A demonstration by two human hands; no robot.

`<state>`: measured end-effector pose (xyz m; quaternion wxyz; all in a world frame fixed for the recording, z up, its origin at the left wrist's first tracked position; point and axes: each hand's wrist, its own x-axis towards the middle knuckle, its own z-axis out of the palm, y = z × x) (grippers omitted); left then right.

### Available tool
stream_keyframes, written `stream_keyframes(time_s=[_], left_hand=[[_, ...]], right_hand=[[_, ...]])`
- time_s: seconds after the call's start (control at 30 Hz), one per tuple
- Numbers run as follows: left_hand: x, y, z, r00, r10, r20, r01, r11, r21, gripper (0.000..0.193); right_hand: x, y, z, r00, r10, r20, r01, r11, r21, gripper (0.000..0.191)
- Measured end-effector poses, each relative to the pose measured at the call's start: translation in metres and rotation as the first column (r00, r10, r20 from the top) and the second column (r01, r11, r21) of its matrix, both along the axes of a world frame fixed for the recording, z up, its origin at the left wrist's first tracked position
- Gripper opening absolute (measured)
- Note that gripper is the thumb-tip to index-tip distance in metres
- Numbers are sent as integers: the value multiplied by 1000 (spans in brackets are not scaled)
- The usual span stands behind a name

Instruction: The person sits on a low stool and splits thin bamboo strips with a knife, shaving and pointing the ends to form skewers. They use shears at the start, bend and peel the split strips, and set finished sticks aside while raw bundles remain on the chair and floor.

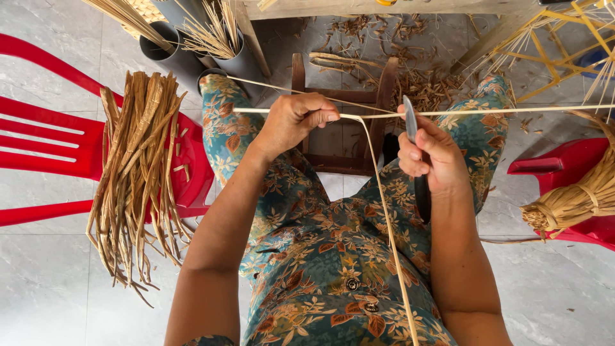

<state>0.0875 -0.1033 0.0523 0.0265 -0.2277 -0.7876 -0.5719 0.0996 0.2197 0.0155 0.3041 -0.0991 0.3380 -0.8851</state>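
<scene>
Splitting cane strip point(384, 115) (knife point(410, 122) edge upright) between both knees.

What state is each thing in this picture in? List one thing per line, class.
Left hand: closed, pinching the thin cane strip.
Right hand: closed around the knife, blade up against the strip.
Bundle of strips: lying loose across the red chair.
Wooden stool: upright, between the knees.
</scene>
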Motion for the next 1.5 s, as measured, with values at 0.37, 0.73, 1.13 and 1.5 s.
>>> stream_keyframes(time_s=[0.37, 0.73, 1.13, 1.5], left_hand=[[-46, 21, -34, 986, -79, 143, 58, 988, 145, 18], [-50, 9, -64, 989, -148, -27, 150, 984, 101, 16], [-65, 4, -80, 997, 38, -60, -39, 999, -7, 21], [-65, 5, -84, 990, 30, -136, -41, 996, -77, 27]], right_hand=[[-31, 7, -3, 989, -44, -140, 51, 998, 44, 61], [-34, -33, 1, 986, 27, -163, 33, 933, 358, 48], [-43, -29, -21, 1000, 14, -4, -13, 983, 182, 43], [-47, -27, -28, 995, -83, 52, 72, 982, 177, 42]])
